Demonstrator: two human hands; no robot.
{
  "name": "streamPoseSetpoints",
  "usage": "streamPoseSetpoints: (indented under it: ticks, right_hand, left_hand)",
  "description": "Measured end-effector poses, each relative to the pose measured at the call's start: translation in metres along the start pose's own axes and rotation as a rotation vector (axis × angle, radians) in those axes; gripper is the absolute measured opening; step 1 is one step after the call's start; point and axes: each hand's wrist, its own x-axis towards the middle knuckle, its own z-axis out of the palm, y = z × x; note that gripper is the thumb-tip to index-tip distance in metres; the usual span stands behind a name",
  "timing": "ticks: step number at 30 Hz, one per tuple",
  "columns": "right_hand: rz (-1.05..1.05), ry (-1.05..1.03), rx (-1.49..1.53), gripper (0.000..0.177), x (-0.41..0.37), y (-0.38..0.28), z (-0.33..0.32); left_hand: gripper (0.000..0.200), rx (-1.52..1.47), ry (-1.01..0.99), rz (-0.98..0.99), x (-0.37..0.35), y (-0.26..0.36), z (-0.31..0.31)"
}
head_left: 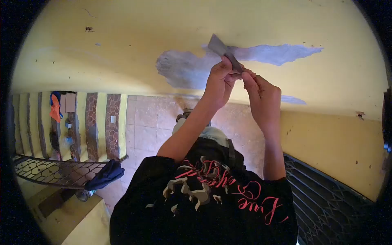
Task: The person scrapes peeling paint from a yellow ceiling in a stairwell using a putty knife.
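Observation:
My left hand (pixel 221 81) is closed around a putty knife (pixel 217 45), its thumb lying along the tool near the blade. The flat grey blade points up and to the left, in front of the yellow wall (pixel 134 36). My right hand (pixel 263 96) is closed, fingertips pinched at the lower end of the dark handle, touching or very near the left fingers. Behind the blade and hands, a bare grey patch (pixel 179 67) with ragged edges stretches across the wall where paint is absent.
Stairs (pixel 92 126) with stone-patterned treads run off to the left, with an orange cloth (pixel 55 108) on them. A metal railing (pixel 53 169) carries a dark cloth (pixel 105 174). At right stands a dark folding metal gate (pixel 322 200). Beneath me lies a tiled floor (pixel 143 114).

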Motion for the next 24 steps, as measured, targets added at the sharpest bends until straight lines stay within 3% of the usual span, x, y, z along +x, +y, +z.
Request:
streamPoseSetpoints:
  ticks: [3,5,6,7,9,10,13,15,17,22,24]
  right_hand:
    - [0.055,-0.01,-0.015,0.03,-0.013,-0.003,0.006]
    - [-0.067,-0.009,-0.013,0.03,-0.01,-0.011,-0.002]
    - [-0.116,0.004,-0.094,0.031,-0.008,-0.011,0.002]
    - [-0.084,-0.023,-0.096,0.031,-0.012,-0.008,0.01]
    - [-0.021,-0.014,-0.001,0.03,0.009,-0.003,0.026]
    - [-0.036,-0.053,-0.072,0.026,0.001,-0.005,0.019]
    - [0.041,-0.12,0.039,0.028,-0.017,-0.013,0.005]
    - [-0.01,-0.075,0.068,0.029,-0.019,-0.013,-0.004]
    - [0.209,-0.156,0.038,0.031,-0.022,-0.011,-0.013]
    - [0.055,-0.092,-0.013,0.034,-0.022,0.004,0.029]
    - [0.075,-0.095,-0.029,0.034,-0.03,-0.005,0.025]
  left_hand:
    - [0.037,-0.082,0.064,0.007,-0.015,-0.004,-0.008]
    - [0.016,-0.205,-0.048,-0.09,-0.017,0.01,-0.004]
    - [0.017,-0.274,0.125,-0.136,-0.02,0.011,0.004]
    - [0.017,-0.281,0.16,-0.157,-0.027,0.006,0.0]
    - [0.021,-0.108,0.055,0.061,-0.003,0.006,-0.006]
    - [0.03,-0.206,0.256,0.012,-0.006,0.004,-0.005]
    - [0.032,-0.139,0.075,-0.096,-0.028,0.008,-0.011]
    - [0.035,-0.126,0.144,-0.105,-0.027,-0.001,0.001]
    - [0.029,-0.1,0.068,-0.146,-0.029,-0.011,0.001]
    - [0.023,-0.001,0.228,-0.078,-0.021,-0.003,-0.023]
    - [0.024,-0.024,0.18,-0.149,-0.026,0.005,-0.024]
